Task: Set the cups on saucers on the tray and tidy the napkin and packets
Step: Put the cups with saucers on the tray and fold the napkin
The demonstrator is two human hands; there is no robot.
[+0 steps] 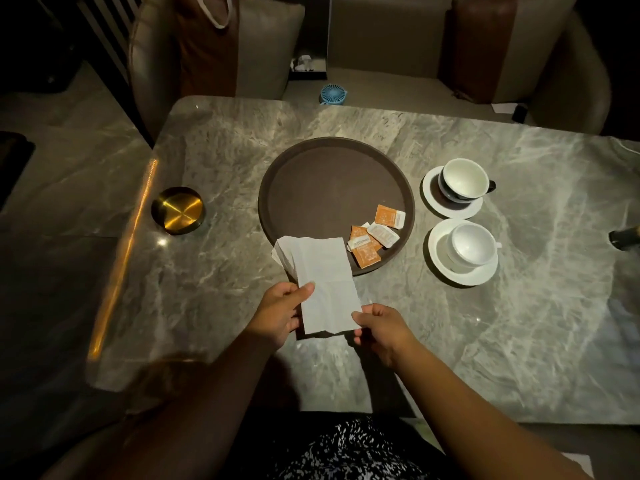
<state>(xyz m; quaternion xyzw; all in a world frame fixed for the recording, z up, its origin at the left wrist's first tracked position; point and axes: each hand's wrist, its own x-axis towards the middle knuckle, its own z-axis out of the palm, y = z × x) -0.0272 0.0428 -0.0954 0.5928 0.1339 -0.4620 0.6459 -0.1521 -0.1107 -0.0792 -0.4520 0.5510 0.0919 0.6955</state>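
Observation:
A white paper napkin (322,282) is held flat above the marble table, its far end overlapping the near rim of the round brown tray (311,188). My left hand (280,313) pinches its left edge and my right hand (381,327) pinches its near right corner. Several orange and white packets (375,235) lie loose on the tray's near right part. To the right of the tray, off it, a dark cup (464,180) stands on a white saucer (433,199), and a white cup (471,245) on another saucer (446,268).
A gold round ashtray (178,210) sits left of the tray. A dark object (623,237) pokes in at the right edge. Cushioned chairs (214,50) stand beyond the table, with a small blue fan (333,94) on the seat.

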